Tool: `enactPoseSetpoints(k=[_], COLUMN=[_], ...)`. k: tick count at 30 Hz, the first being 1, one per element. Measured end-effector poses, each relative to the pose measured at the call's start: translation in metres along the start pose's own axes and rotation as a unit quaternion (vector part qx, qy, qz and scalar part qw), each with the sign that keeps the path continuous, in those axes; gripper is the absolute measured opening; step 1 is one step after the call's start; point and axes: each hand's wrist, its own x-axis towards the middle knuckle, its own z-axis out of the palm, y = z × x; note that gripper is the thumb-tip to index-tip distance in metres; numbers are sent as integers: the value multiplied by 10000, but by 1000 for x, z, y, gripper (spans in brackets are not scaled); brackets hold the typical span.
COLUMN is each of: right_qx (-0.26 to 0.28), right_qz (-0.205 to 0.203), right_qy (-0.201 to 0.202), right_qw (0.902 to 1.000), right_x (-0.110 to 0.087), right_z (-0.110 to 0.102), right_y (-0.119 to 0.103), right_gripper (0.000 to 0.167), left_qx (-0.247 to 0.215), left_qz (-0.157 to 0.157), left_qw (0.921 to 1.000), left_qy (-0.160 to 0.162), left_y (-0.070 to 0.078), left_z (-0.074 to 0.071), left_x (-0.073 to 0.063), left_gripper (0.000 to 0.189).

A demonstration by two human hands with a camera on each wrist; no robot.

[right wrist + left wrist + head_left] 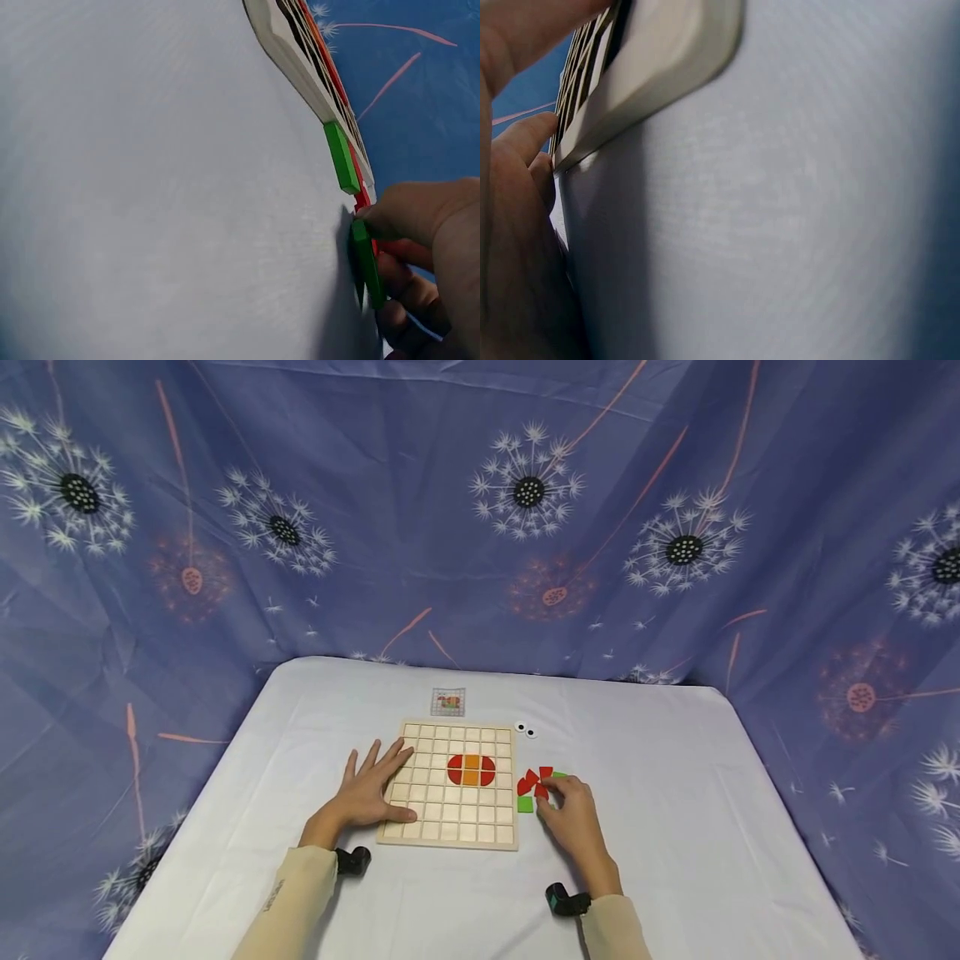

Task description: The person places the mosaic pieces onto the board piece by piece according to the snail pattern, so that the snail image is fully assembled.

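Observation:
A light wooden grid board [442, 835] lies flat on the table. On it sit orange tiles [471, 770] with red rounded tiles [454, 770] on either side, forming an oval. My left hand [371, 793] rests spread on the board's left edge, fingers and thumb extended over the rim. To the right of the board, my right hand [576, 818] pinches a red tile [542, 791] between thumb and fingers. Around it lie loose red tiles [528, 779] and a green tile [525, 805]. In the right wrist view another green tile [366, 262] stands close beside the fingers, partly shadowed.
Behind the board lies a small picture card [448, 702] with a coloured figure on a grid. Two googly-eye discs [526, 730] lie by the board's far right corner. A white cloth [675, 827] covers the table; a blue dandelion-patterned curtain [420, 527] hangs behind.

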Motion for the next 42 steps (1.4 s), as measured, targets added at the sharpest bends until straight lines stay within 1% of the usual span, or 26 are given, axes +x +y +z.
enactPoseSetpoints(k=[3, 6, 11, 16, 22, 28, 32, 37, 42], right_qx=[-61, -51, 108, 261, 364, 488, 411, 298, 211], right_qz=[-62, -28, 107, 73, -222, -478, -712, -908, -942], right_qy=[15, -40, -105, -123, -213, -481, -602, -723, -840], right_qw=[10000, 10000, 9998, 9996, 9989, 9965, 9948, 9928, 9918], right_x=[1, 1, 1, 2, 4, 5, 5, 4, 3], right_z=[-1, -2, -4, -2, 4, 14, 21, 29, 35], right_y=[-1, -1, -4, -12, -26, -38, -44, -51, -57], right_gripper=[25, 25, 25, 24, 22, 19, 17, 17, 16], left_qx=[8, -8, 6, 34, 11, 120, 146, 133, 157], left_qz=[-7, -13, -23, -60, -48, -96, -127, -137, -124], left_qw=[10000, 10000, 10000, 10000, 10000, 9999, 9998, 9998, 9998], left_qy=[2, 1, 1, -19, -11, -17, -64, -99, -86], left_y=[1, 2, 2, 2, 4, 4, 4, 5, 5], left_z=[0, -1, -1, -1, -2, -2, -3, -4, -4], left_x=[0, 0, 0, -2, -2, -2, 0, 0, -1], left_gripper=[120, 120, 120, 120, 119, 119, 120, 119, 118])
